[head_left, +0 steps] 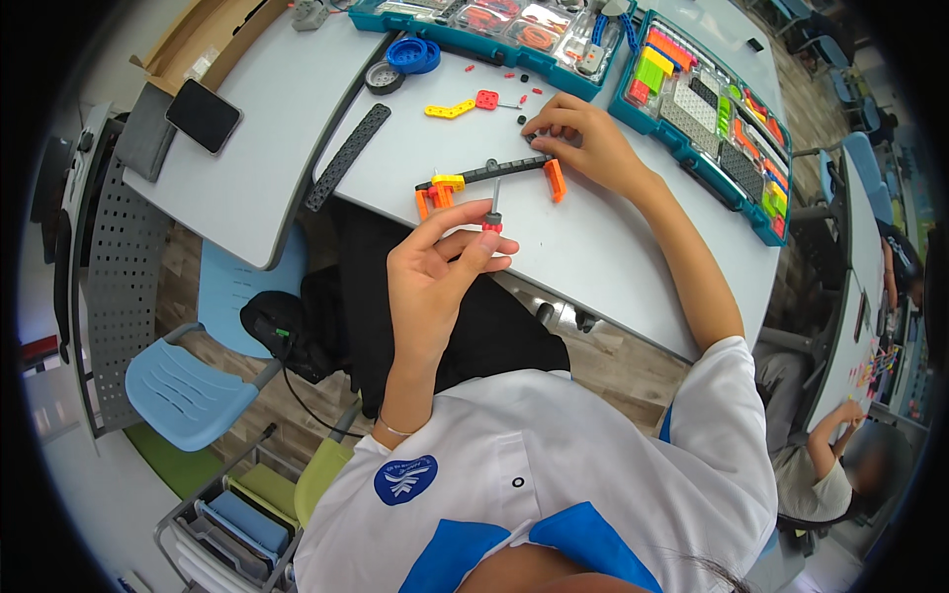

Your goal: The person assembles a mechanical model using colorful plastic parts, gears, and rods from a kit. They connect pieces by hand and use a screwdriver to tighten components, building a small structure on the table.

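Observation:
Between the thumb and fingers of my left hand [435, 259] is an upright grey axle [496, 194] with a dark grey collar and a red piece at its lower end. Just beyond it on the table lies a black beam assembly [494, 171], with orange pieces [555, 182] at both ends and a yellow piece [450, 183] near its left end. My right hand [581, 138] is at the table past the beam's right end, fingertips pinched on a small black part [532, 137], mostly hidden by the fingers.
A yellow bent beam [450, 111], a red block [486, 100] and small loose pieces lie farther back. Blue wheels [413, 56] and a dark curved strip [348, 156] are at left. Teal parts cases [633, 119] line the far side. A phone [204, 117] rests on the left table.

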The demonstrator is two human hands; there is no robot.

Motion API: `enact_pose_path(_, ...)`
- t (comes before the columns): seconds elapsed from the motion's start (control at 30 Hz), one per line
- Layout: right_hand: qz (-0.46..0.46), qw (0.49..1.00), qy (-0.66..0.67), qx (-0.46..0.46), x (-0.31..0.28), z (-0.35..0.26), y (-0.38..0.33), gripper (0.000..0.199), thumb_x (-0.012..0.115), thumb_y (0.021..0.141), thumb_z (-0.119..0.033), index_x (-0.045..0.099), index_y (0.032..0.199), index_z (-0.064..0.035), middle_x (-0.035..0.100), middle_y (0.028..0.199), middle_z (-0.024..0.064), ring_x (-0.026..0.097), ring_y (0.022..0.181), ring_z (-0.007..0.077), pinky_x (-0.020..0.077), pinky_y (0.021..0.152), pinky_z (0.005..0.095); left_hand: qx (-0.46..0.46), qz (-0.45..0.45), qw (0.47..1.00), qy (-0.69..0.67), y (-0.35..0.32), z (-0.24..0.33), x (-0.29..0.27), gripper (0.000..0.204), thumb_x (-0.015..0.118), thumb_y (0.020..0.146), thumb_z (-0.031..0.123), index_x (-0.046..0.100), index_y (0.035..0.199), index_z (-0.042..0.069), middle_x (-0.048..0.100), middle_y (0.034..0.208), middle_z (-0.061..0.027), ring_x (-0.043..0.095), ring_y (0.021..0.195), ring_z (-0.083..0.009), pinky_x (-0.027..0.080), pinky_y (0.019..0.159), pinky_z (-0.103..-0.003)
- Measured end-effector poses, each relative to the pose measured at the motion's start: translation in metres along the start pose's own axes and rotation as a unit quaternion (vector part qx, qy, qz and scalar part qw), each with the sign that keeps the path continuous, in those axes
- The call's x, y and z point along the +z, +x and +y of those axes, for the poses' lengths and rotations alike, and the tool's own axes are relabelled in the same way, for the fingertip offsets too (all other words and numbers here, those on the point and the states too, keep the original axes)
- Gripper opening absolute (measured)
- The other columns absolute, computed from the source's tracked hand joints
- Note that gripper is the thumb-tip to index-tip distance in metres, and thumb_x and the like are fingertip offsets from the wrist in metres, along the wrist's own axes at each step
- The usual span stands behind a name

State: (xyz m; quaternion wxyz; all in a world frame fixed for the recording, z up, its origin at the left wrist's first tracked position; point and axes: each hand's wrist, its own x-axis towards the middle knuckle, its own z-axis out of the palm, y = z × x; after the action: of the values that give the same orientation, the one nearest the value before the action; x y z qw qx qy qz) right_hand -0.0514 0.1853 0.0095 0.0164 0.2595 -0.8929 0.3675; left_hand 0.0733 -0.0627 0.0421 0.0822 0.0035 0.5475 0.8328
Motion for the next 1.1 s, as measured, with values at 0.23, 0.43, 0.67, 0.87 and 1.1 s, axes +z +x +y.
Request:
enact_pose_path(0.23, -0.079, 0.926, 0.355, 0.104, -0.018, -0.059, -0.005, 0.021, 0.073, 0.093, -0.015, 0.073, 0.111, -0.0040, 0.067, 0.104, 0.0034, 0.062, 0.092, 0.0117, 0.0509, 0.082, 0.0296, 0.007, -0.010, 0.999, 0.035, 0.001, -0.007, 0.000, 0.030, 0.065, 0.095, -0.002, 0.062, 0.123, -0.010, 0.070, 0.100, -0.0159, 0.074, 0.092, -0.0241, 0.063, 0.079, -0.030)
enact_pose_path(0.43, -0.107, 0.941, 0.319, 0.038, -0.012, -0.084, -0.013, 0.019, 0.075, 0.091, -0.014, 0.074, 0.106, -0.0028, 0.069, 0.098, 0.0038, 0.063, 0.087, 0.0120, 0.0514, 0.082, 0.0286, -0.002, -0.022, 1.000, 0.010, 0.002, -0.007, 0.000, 0.029, 0.067, 0.094, -0.003, 0.061, 0.120, -0.012, 0.067, 0.106, -0.0175, 0.073, 0.094, -0.0244, 0.064, 0.080, -0.032)
enact_pose_path(0.67, -0.186, 0.925, 0.331, 0.035, -0.013, -0.086, -0.014, 0.021, 0.077, 0.089, -0.017, 0.074, 0.105, -0.0052, 0.070, 0.098, 0.0036, 0.063, 0.085, 0.0108, 0.0481, 0.073, 0.0272, -0.008, -0.025, 1.000, -0.005, 0.001, -0.009, -0.001, 0.031, 0.066, 0.093, -0.006, 0.057, 0.121, -0.011, 0.066, 0.110, -0.0173, 0.073, 0.093, -0.0243, 0.064, 0.080, -0.033)
enact_pose_path(0.87, 0.063, 0.995, 0.023, -0.068, 0.005, -0.041, -0.006, 0.028, 0.071, 0.093, -0.025, 0.072, 0.112, -0.0042, 0.069, 0.097, 0.0059, 0.063, 0.085, 0.0144, 0.0482, 0.076, 0.0295, 0.064, 0.044, 0.997, 0.017, 0.003, -0.001, -0.001, 0.038, 0.063, 0.096, -0.002, 0.053, 0.131, -0.011, 0.058, 0.126, -0.0210, 0.073, 0.093, -0.0251, 0.064, 0.078, -0.033)
enact_pose_path(1.1, -0.126, 0.987, 0.047, 0.084, -0.005, -0.046, -0.013, 0.021, 0.073, 0.091, -0.020, 0.073, 0.098, 0.0003, 0.068, 0.091, 0.0087, 0.062, 0.087, 0.0210, 0.0490, 0.084, 0.0347, 0.077, 0.071, 0.994, 0.045, 0.005, 0.004, -0.011, 0.039, 0.059, 0.098, 0.003, 0.053, 0.134, -0.011, 0.062, 0.123, -0.0195, 0.072, 0.091, -0.0227, 0.063, 0.075, -0.029)
